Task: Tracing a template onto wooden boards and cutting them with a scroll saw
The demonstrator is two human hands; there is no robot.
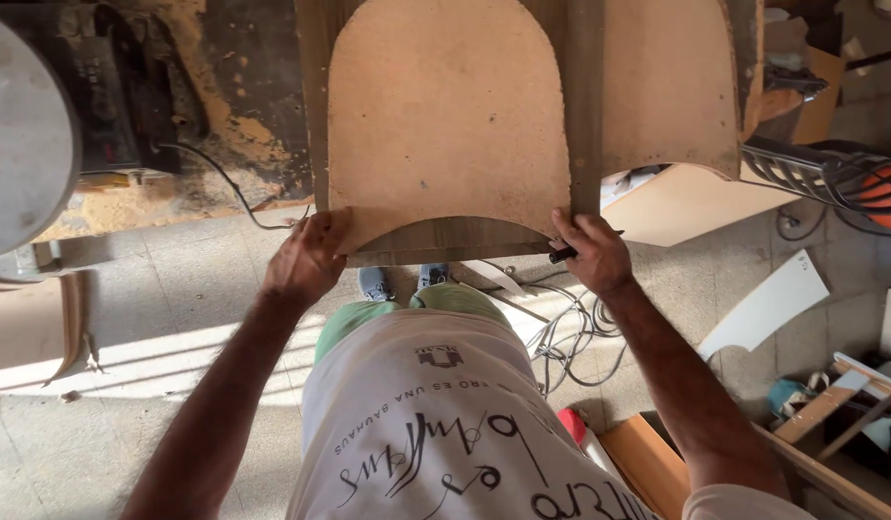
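I hold a wooden frame [445,241] with two arch-shaped fibreboard panels [445,116] in front of me, above the floor. My left hand [309,258] grips its lower left corner. At the lower right, where the bottom rail meets the middle upright [586,96], my right hand [592,252] grips the frame and also holds a dark pen or marker [564,254]. The second arched panel [669,82] extends to the right. My shoes [402,281] show beneath the frame.
Cables [566,337] lie on the tiled floor by my feet. A white curved offcut [768,303] lies at right. A wooden crate with tools [840,424] stands at lower right, a fan grille [830,173] at right, and a dusty machine [128,106] at upper left.
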